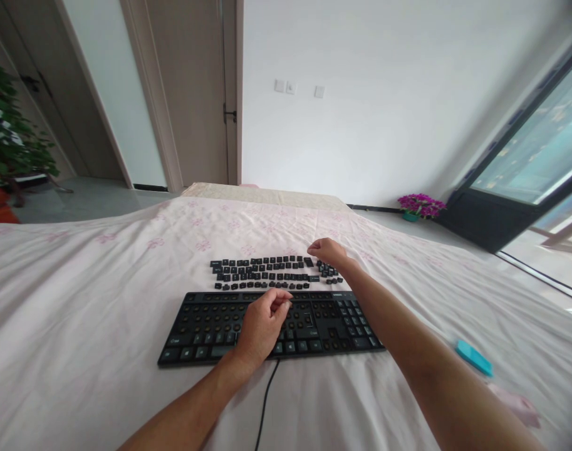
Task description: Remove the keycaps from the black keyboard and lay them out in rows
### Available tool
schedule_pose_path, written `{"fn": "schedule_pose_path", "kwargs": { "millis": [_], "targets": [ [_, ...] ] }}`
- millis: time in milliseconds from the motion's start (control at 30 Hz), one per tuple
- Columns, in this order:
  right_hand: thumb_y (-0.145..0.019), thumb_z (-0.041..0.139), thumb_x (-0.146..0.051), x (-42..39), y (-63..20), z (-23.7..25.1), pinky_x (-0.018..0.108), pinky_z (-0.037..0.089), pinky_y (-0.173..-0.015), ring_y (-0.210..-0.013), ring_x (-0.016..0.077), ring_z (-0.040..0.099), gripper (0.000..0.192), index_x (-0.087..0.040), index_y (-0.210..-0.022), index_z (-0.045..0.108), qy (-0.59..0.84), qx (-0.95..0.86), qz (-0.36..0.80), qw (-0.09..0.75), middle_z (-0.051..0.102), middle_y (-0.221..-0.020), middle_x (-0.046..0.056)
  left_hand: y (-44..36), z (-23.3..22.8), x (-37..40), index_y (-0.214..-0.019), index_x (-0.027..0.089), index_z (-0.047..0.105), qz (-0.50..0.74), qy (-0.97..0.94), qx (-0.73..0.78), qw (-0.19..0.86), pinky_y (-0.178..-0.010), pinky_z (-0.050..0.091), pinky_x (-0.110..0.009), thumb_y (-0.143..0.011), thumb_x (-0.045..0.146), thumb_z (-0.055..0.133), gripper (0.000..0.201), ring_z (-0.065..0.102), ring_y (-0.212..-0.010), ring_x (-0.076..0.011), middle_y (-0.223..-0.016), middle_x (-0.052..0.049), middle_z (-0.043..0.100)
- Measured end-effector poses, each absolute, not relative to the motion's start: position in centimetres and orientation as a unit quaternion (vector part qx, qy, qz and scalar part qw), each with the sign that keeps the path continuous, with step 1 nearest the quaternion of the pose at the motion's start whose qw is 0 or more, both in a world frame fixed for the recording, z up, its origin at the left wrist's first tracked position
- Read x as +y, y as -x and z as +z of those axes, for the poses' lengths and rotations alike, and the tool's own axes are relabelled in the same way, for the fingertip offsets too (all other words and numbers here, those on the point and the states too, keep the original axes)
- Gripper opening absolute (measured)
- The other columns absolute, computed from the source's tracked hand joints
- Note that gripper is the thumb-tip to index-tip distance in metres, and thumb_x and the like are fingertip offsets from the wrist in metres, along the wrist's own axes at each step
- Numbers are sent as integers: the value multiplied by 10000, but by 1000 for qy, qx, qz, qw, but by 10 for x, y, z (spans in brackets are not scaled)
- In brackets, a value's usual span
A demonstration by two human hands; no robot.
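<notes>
Left hand (262,326) curled over keyboard (205,326) — right fingers (316,246) pinch among loose keycaps (262,272).

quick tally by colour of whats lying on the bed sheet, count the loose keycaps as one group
Black: 2, the keyboard under the left hand and the group of loose keycaps that the right hand reaches into.
Turquoise: 1, a small flat object.
Pink: 1, a blurred object at the lower right edge.
Total: 4

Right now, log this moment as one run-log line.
left hand: over keyboard, fingers curled | right hand: at loose keycaps | surface: bed sheet | teal object: right
</notes>
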State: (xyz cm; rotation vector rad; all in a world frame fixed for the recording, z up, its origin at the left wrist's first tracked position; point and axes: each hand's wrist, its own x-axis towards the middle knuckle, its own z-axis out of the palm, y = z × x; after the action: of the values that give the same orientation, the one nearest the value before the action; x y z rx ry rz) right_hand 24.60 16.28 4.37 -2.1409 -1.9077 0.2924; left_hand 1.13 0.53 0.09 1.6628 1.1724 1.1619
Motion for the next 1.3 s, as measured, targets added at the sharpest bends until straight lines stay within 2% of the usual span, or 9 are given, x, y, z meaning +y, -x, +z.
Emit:
{"fn": "schedule_pose_path", "kwargs": {
  "millis": [200,367,467,633,733,900,1000,1133,1300],
  "targets": [
    [-934,390,-523,137,-250,59,248,451,-690,-798,185,657,481,-198,-955,743,727,-647,104,205,739,-913,63,-7,15,-5,-1017,176,647,507,-605,392,472,-773,515,-273,-928,385,480,282,675,-845,-166,-926,-61,722],
    [-963,276,-576,88,-249,67,244,479,-675,-742,164,651,591,-167,-1019,699,658,-626,197,369,734,-987,90,3,38,-11,-1029,167,643,553,-586,361,469,-706,505,-264,-965,418,410,348,661,-796,-157,-919,-70,718],
    [-931,185,-684,50,-249,72,253,489,-661,-766,182,650,736,-145,-993,683,626,-605,236,432,727,-961,117,18,51,-5,-1044,170,648,561,-598,368,438,-702,502,-262,-956,427,426,351,663,-797,-159,-943,-70,721],
    [-892,137,-750,6,-253,73,275,491,-744,-882,219,648,813,-178,-867,716,640,-600,177,446,727,-905,97,65,59,12,-999,171,669,509,-657,426,358,-774,518,-291,-891,420,523,307,678,-824,-181,-933,-57,728],
    [-881,158,-763,-3,-255,63,272,481,-629,-778,208,643,810,-180,-878,720,647,-579,169,467,730,-871,97,104,49,15,-966,187,686,486,-684,473,267,-873,500,-308,-873,393,536,272,673,-912,-199,-950,-42,732],
    [-855,228,-785,-3,-276,37,256,374,-438,-488,131,548,780,-160,-928,689,610,-463,229,601,741,-856,118,157,14,11,-1072,205,658,464,-654,568,184,-952,477,-357,-881,398,504,312,645,-1000,-214,-1110,-62,699],
    [-853,250,-778,0,-300,22,268,396,-472,-586,163,623,765,-159,-837,700,595,-405,254,646,748,-877,136,166,-5,9,-1199,167,585,506,-616,568,206,-1041,431,-382,-900,396,481,391,589,-1158,-227,-1258,-116,622],
    [-909,281,-685,3,-322,6,311,495,-669,-874,221,681,692,-178,-786,735,586,-366,306,655,733,-1070,122,156,-14,3,-1326,159,496,528,-567,564,286,-1137,333,-391,-935,463,448,497,477,-1314,-231,-1413,-138,510],
    [-965,268,-568,2,-323,-5,347,541,-752,-939,250,676,619,-195,-900,758,565,-335,477,584,734,-1049,112,149,-13,-7,-1413,194,441,516,-552,552,352,-1203,196,-395,-945,560,392,596,336,-1417,-236,-1510,-100,416]
  ]
}}
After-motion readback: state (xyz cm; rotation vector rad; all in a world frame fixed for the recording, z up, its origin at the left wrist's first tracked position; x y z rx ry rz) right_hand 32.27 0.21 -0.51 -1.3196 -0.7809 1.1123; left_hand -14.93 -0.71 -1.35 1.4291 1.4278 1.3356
